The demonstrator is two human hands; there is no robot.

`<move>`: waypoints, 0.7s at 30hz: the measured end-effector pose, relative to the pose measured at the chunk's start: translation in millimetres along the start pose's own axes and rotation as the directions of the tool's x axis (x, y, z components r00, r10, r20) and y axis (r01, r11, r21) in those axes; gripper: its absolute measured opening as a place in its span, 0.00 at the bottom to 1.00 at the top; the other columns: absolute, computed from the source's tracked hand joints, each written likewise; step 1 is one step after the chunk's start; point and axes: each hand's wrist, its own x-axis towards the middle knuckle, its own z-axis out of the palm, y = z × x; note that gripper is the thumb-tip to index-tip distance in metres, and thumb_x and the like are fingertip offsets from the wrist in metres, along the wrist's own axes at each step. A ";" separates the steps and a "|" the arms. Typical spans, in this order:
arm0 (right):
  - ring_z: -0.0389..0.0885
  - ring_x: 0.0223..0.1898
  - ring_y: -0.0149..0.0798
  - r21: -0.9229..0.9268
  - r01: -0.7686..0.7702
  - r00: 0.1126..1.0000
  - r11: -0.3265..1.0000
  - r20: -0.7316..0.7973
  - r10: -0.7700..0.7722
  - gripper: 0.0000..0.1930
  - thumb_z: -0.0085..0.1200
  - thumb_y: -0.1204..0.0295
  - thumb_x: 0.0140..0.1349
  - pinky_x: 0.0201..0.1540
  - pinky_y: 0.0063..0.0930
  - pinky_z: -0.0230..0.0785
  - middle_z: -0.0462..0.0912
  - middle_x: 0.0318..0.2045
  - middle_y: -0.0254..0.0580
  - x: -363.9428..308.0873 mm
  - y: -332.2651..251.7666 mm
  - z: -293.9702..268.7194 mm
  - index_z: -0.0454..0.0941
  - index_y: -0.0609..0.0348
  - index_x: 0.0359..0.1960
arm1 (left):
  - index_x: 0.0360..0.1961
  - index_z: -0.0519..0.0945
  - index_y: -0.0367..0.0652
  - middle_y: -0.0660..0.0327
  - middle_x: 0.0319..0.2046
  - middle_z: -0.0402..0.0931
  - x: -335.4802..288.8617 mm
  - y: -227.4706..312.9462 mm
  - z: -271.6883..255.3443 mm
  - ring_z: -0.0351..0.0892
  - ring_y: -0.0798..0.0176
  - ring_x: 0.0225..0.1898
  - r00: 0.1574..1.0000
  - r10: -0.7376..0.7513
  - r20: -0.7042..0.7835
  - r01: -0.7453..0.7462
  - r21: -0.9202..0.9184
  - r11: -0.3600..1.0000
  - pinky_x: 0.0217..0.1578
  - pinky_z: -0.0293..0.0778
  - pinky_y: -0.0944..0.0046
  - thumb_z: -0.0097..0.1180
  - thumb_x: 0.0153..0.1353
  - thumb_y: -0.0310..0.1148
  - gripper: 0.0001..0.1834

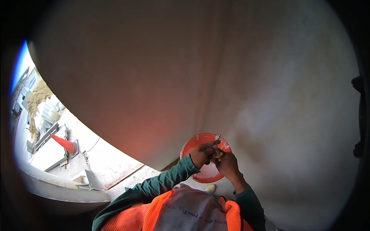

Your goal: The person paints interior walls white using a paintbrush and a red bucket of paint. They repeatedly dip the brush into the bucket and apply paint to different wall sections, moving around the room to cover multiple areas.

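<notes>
Over a red-orange bucket (185, 151), my left hand (201, 155) and my right hand (227, 164) meet with their fingers curled together. Pale pinkish-white paste (208, 170) shows inside the bucket below them. Between my fingers, a thin whitish piece (218, 138) points up toward the far rim. It is too small and too covered to name. Both hands seem to close on it, the left from one side and the right from the other. White smears mark the bucket's inner wall.
A broad plain wall (162, 77) rises right beyond the bucket. To the left, past the wall's edge, stand an orange traffic cone (65, 145), flat boards (49, 156), whitish sacks (47, 115) and a sand heap (38, 92). A plank (125, 176) lies on the floor.
</notes>
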 end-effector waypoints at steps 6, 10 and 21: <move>0.88 0.34 0.52 0.160 -0.184 0.931 0.970 -0.287 0.224 0.21 0.64 0.52 0.66 0.38 0.42 0.77 0.87 0.28 0.51 -18.7 -6.3 -14.1 0.82 0.62 0.37 | 0.71 0.70 0.39 0.69 0.25 0.64 -10.5 22.9 7.9 0.61 0.75 0.23 1.000 -0.011 0.022 0.008 0.127 0.992 0.25 0.60 0.73 0.47 0.75 0.41 0.27; 0.88 0.32 0.45 0.679 -0.181 0.837 0.711 -0.273 0.474 0.19 0.61 0.56 0.68 0.35 0.40 0.79 0.87 0.34 0.44 -41.1 11.7 -22.5 0.79 0.62 0.46 | 0.70 0.70 0.39 0.69 0.26 0.64 -14.8 35.0 13.3 0.62 0.76 0.24 0.998 0.005 0.066 -0.015 0.143 0.990 0.26 0.61 0.74 0.49 0.76 0.39 0.26; 0.80 0.50 0.38 0.740 0.547 0.498 0.391 -0.664 0.559 0.12 0.64 0.71 0.66 0.46 0.42 0.77 0.81 0.49 0.33 -76.9 66.7 -73.1 0.78 0.43 0.48 | 0.70 0.65 0.30 0.68 0.28 0.63 -20.7 26.6 -17.2 0.59 0.76 0.22 0.998 0.020 -0.060 -0.031 -0.187 0.982 0.22 0.56 0.75 0.50 0.68 0.29 0.30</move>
